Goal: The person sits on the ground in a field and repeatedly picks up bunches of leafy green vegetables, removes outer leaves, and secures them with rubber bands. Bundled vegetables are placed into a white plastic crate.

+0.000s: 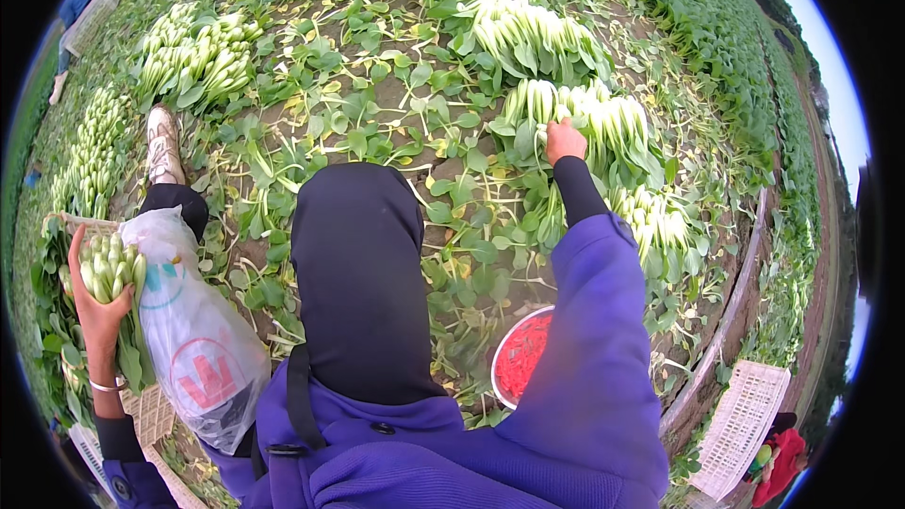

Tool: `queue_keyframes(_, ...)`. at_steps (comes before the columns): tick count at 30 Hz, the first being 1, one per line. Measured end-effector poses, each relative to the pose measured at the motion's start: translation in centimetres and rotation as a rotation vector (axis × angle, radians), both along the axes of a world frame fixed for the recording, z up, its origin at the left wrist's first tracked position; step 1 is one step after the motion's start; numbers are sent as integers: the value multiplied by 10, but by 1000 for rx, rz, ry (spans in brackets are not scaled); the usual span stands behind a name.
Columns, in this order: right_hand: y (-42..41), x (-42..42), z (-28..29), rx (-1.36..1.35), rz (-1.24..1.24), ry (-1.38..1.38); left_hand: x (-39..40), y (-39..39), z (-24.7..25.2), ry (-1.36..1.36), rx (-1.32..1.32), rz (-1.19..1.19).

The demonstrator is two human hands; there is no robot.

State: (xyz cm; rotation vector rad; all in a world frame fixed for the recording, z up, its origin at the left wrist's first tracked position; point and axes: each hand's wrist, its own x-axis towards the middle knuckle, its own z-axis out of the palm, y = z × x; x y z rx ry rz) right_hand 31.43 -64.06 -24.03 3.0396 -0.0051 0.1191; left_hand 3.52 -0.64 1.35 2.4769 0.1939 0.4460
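Out at the left, my left hand (pixel 102 307) grips a bunch of leafy greens (pixel 106 270), pale cut stems facing up and leaves hanging below. That bunch is above a plastic crate (pixel 85 223) with more leaves around it. My right hand (pixel 565 140) reaches forward to a heap of leafy greens (pixel 611 124) on the ground. Its fingers are closed around pale stems at the heap's near left side; how many is hidden. Partly behind my right sleeve stands a white-rimmed bowl (pixel 500 350) filled with short red strips (pixel 523 353).
More greens lie heaped ahead (pixel 530 32), right (pixel 654 219) and left (pixel 201 60). A printed plastic bag (pixel 201 339) covers my left leg. Loose leaves (pixel 368 92) litter the soil. A crate (pixel 742 424) stands beside a person in red (pixel 781 463); another person (pixel 74 10) is far left.
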Motion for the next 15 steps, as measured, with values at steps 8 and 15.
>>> queue_keyframes(8,-9,9,-9,7,25,78,3,-1,0,-5,21,1)
queue_keyframes(15,-20,-5,-4,279,-58,73,-3,6,0,-6,19,23)
